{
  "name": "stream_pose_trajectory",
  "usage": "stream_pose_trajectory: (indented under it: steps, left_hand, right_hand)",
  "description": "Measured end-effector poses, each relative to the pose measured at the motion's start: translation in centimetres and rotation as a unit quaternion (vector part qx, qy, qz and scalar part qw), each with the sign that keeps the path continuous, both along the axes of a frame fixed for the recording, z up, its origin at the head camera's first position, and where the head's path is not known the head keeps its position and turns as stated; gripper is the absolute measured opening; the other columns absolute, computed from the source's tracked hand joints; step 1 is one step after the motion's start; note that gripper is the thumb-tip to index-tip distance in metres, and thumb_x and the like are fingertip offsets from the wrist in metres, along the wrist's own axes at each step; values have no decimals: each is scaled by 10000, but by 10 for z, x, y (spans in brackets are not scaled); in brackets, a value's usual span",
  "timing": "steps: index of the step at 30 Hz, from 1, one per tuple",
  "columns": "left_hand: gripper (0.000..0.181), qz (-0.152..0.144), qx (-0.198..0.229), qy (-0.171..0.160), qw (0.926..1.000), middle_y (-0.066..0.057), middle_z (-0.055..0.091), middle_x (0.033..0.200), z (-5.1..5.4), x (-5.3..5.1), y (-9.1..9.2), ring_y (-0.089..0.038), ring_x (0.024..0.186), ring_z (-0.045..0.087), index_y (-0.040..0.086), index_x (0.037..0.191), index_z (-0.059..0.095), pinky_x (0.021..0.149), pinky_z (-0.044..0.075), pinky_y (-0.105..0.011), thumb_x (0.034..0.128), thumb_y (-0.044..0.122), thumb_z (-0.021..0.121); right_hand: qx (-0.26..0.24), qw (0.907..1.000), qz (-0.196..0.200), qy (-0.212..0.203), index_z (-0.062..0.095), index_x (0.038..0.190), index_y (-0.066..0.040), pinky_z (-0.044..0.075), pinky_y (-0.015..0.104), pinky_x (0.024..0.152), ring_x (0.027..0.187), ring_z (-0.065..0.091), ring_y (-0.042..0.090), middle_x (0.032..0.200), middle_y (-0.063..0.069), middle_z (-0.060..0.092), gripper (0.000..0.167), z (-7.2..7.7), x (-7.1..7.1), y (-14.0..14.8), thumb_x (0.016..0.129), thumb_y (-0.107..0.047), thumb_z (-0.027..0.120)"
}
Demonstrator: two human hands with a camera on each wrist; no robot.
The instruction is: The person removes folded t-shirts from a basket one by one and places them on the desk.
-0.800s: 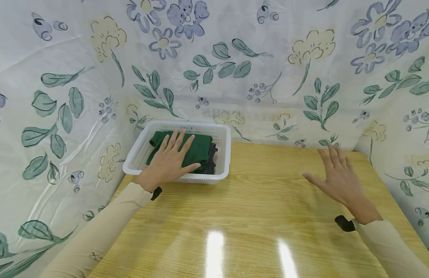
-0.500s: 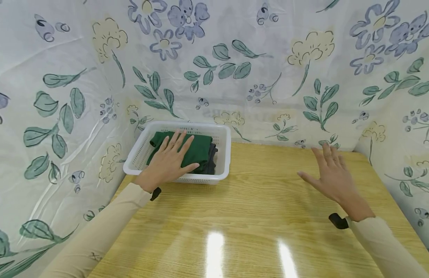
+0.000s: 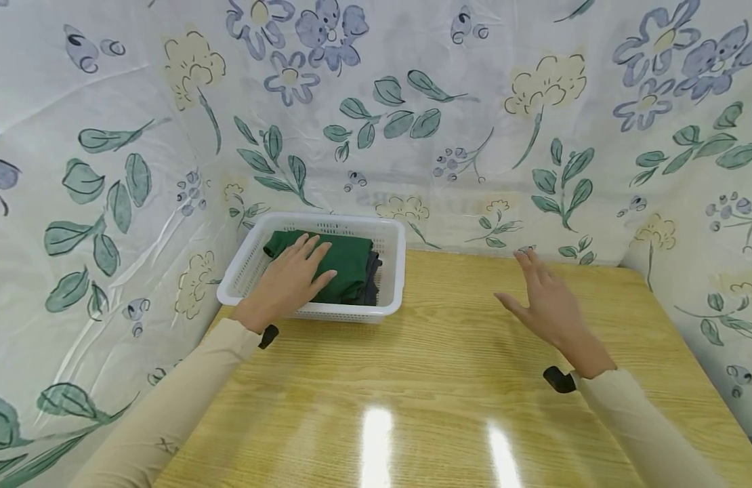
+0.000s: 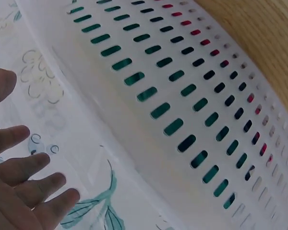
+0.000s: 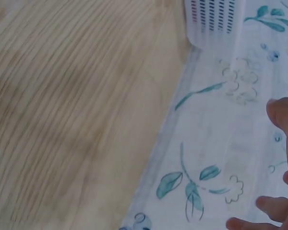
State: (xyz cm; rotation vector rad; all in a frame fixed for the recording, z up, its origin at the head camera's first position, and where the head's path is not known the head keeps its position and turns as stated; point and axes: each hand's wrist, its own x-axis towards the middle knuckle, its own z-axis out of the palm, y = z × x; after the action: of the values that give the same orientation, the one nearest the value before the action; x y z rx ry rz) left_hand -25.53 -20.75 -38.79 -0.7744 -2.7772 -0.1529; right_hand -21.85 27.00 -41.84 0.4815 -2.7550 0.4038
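Note:
A white plastic basket [image 3: 391, 271] stands at the back left of the table, with a folded green cloth [image 3: 345, 261] on top of a dark grey one [image 3: 371, 278] inside. Over the basket's near side is my left hand [image 3: 287, 281], its fingers spread and nothing gripped. The left wrist view puts the left hand [image 4: 29, 187] above the rim, apart from the slotted wall [image 4: 149, 96]; green, dark and red cloth shows through the slots. Out to the right, my right hand [image 3: 547, 298] hovers over the table, thumb apart from the fingers, holding nothing.
The wooden table [image 3: 449, 352] reflects bright light near its front. A flowered sheet [image 3: 461, 135] hangs behind it and along both sides, close to the basket's back and left. Each wrist wears a black device [image 3: 559, 379].
My right hand has moved left over the table. The left hand has drawn back slightly towards me and to the left, uncovering more of the green cloth. The basket has stayed put.

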Motion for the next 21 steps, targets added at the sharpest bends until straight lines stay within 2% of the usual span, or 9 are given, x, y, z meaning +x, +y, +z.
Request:
stream_pose_trajectory:
  steps: [3, 7, 11, 16, 18, 21]
  left_hand:
    - [542, -97, 192, 280, 9994, -319, 464, 1498, 0, -3, -4, -486, 1342, 492, -48, 1454, 519, 1049, 458, -581, 1054, 305, 612]
    - [444, -38, 334, 371, 9987, -293, 559, 1414, 2, -6, -9, -465, 1215, 592, -49, 1368, 599, 929, 539, -553, 1045, 254, 629]
    - [388, 163, 448, 82, 9988, -256, 622, 1342, 5, -7, -15, -440, 1178, 610, -48, 1325, 627, 910, 546, -534, 1038, 213, 637]
    - [363, 328, 673, -368, 9965, -251, 661, 1278, 6, -10, -24, -427, 1136, 628, -65, 1308, 629, 908, 537, -533, 1033, 172, 637]
    - [357, 381, 766, -482, 9952, -249, 683, 1226, 6, -12, -28, -400, 1055, 661, -73, 1300, 631, 854, 551, -513, 1032, 163, 633]
    - [348, 517, 951, -686, 9918, -220, 719, 1067, 8, -14, -36, -323, 809, 684, -66, 1292, 635, 696, 556, -465, 1039, 172, 619]
  right_hand:
    - [-89, 9998, 66, 133, 255, 1612, -52, 521, 648, 836, 1263, 524, 520, 1445, 296, 532, 839, -1, -5, -13, 993, -417, 687]
    - [-170, 9997, 148, 134, 300, 1602, -73, 551, 582, 735, 1197, 575, 467, 1344, 227, 638, 785, -2, -12, -34, 1005, -431, 665]
    - [-270, 9992, 280, 54, 346, 1583, -95, 553, 537, 694, 1144, 601, 433, 1326, 176, 663, 738, -2, -17, -56, 1011, -447, 651]
    - [-408, 9980, 485, 43, 421, 1538, -89, 559, 537, 730, 1044, 647, 398, 1215, 155, 709, 662, -1, -23, -79, 1014, -418, 654]
    - [-463, 9975, 541, 29, 437, 1530, -84, 561, 527, 745, 1013, 660, 375, 1197, 146, 714, 645, -1, -25, -88, 1019, -416, 647]
    - [-566, 9965, 618, -21, 443, 1528, -81, 565, 505, 750, 978, 674, 346, 1192, 141, 714, 628, 0, -29, -100, 1026, -406, 637]
